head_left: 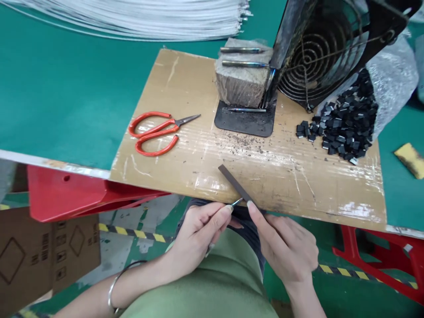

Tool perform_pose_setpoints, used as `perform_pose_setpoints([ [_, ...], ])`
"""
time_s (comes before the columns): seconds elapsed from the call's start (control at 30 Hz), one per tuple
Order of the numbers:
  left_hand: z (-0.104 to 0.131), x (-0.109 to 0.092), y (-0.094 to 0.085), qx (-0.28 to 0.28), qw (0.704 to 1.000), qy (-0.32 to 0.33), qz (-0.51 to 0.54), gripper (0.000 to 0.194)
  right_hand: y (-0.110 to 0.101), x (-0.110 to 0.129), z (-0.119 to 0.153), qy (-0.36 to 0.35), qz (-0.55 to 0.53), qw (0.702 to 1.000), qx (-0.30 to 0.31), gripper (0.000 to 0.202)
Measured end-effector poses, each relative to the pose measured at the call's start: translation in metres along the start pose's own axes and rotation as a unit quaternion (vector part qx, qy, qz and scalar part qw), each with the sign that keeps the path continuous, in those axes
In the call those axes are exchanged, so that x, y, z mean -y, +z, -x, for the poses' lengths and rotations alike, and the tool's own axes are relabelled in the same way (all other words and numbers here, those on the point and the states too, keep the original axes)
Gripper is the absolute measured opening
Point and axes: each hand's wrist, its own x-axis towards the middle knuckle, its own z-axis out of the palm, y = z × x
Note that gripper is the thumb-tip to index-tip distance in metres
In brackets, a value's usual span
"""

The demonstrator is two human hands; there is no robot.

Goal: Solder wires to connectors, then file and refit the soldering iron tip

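Observation:
My left hand is closed around a thin metal rod, whose pointed tip sticks out between thumb and fingers. A flat dark file is pinched in my right hand, the index finger stretched along its near end. The rod's tip meets or nearly meets the file's edge, just over the near edge of the cardboard sheet. Red-handled scissors lie on the cardboard to the left. Beyond the hands, two metal tips rest on a wrapped block, and another tip lies on a black base plate.
A fan with a round wire guard stands at the back right. Near it, small black parts spill from a clear plastic bag. White cables lie at the back left, and a yellow sponge at the far right.

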Motion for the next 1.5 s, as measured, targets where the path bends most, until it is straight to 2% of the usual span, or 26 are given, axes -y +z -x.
perform_pose_setpoints([
  [0.13,-0.001,0.002,-0.001,0.012,1.000,0.007,-0.007,0.061,-0.010,0.002,0.009,-0.002,0.024,0.998,0.054,0.050],
  [0.2,-0.001,0.003,-0.001,0.014,1.000,0.009,-0.006,0.063,-0.014,0.003,0.014,0.001,0.027,0.998,0.061,0.056],
  [0.4,-0.004,0.000,0.001,0.005,0.999,0.047,-0.022,0.067,-0.003,0.001,-0.003,-0.007,0.002,1.000,0.021,0.034],
  [0.57,-0.004,0.002,0.001,0.018,0.999,0.032,-0.006,0.068,-0.016,0.002,0.008,-0.003,0.011,0.998,0.064,0.033],
  [0.7,-0.003,0.005,0.001,0.014,0.999,0.029,-0.010,0.070,-0.009,0.004,0.002,0.000,0.013,0.999,0.040,0.035],
  [0.8,-0.003,0.002,0.001,0.008,1.000,0.003,-0.014,0.073,-0.001,0.004,-0.006,0.001,0.001,1.000,0.028,0.033],
  [0.93,-0.003,0.001,0.000,0.012,1.000,-0.015,-0.004,0.074,-0.011,0.006,0.008,0.010,0.003,0.998,0.057,0.035],
  [1.0,-0.002,0.004,-0.001,0.011,1.000,-0.012,0.006,0.074,-0.014,0.006,0.015,0.010,0.004,0.998,0.063,0.042],
  [1.1,-0.002,0.007,0.000,0.001,1.000,-0.009,0.018,0.073,-0.007,0.005,0.008,0.011,0.003,0.999,0.032,0.049],
  [1.17,-0.002,0.007,0.001,0.001,1.000,-0.012,0.022,0.074,-0.001,0.004,-0.001,0.013,0.001,1.000,0.002,0.039],
  [1.23,-0.002,0.006,0.000,0.007,1.000,-0.018,0.025,0.075,0.000,0.005,-0.006,0.012,0.002,1.000,-0.001,0.031],
  [1.33,-0.003,0.006,-0.003,0.019,0.998,-0.035,0.045,0.075,-0.010,0.007,0.002,0.004,0.017,0.999,0.041,0.029],
  [1.4,-0.003,0.007,-0.007,0.049,0.994,-0.053,0.085,0.074,-0.017,0.009,0.010,-0.001,0.026,0.998,0.060,0.030],
  [1.5,-0.003,0.009,-0.010,0.093,0.982,-0.079,0.141,0.072,-0.018,0.008,0.010,0.002,0.025,0.998,0.052,0.030],
])
